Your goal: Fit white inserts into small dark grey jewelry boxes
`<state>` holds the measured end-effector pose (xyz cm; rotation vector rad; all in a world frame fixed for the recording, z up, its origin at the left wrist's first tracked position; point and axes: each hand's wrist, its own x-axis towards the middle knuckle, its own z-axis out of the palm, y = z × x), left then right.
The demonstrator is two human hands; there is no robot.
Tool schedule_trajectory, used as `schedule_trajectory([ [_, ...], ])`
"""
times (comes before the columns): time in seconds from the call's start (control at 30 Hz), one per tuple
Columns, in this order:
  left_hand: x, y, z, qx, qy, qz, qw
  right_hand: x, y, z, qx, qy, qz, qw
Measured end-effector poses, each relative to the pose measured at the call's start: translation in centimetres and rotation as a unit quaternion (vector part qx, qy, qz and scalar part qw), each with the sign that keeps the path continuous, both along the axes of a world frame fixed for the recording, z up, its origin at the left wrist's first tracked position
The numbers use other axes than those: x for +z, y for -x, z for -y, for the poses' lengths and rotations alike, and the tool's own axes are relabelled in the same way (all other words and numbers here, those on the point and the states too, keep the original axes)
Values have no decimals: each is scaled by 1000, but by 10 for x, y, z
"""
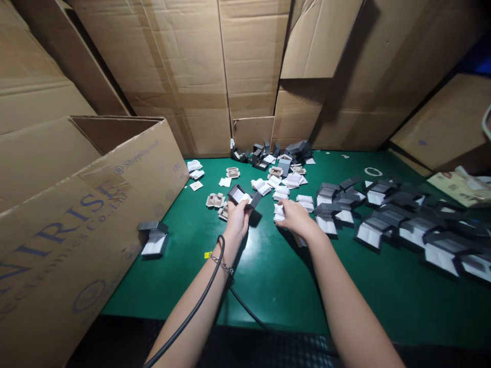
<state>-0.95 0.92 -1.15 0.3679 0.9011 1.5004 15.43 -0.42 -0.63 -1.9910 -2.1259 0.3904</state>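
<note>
My left hand [238,219] is closed around a small black hinged box [237,194], its lid tipped back and its white lining showing. To the right, my right hand [294,215] has its fingers bent over a white folded insert [279,211] on the table, pinching it. More white folded inserts [281,192] lie just beyond that hand. Close to my left hand are brown cardboard inserts [215,200]. A cable [203,296] runs along my left forearm, and a chain bracelet [222,263] circles the wrist.
Several open black boxes with white linings [414,225] stand in rows on the right of the green table [268,286]. A single open box [154,239] stands at left, beside a large carton [95,214]. More black boxes [264,153] are piled by the cardboard wall [184,66].
</note>
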Motion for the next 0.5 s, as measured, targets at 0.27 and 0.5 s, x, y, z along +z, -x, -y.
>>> schedule_trajectory([
  [0.27,0,0,-1,39,-9,23,999,-4,28,4,87,-100,-123,983],
  [0.5,-5,2,-3,29,-30,54,998,-7,33,3,43,-209,-246,946],
])
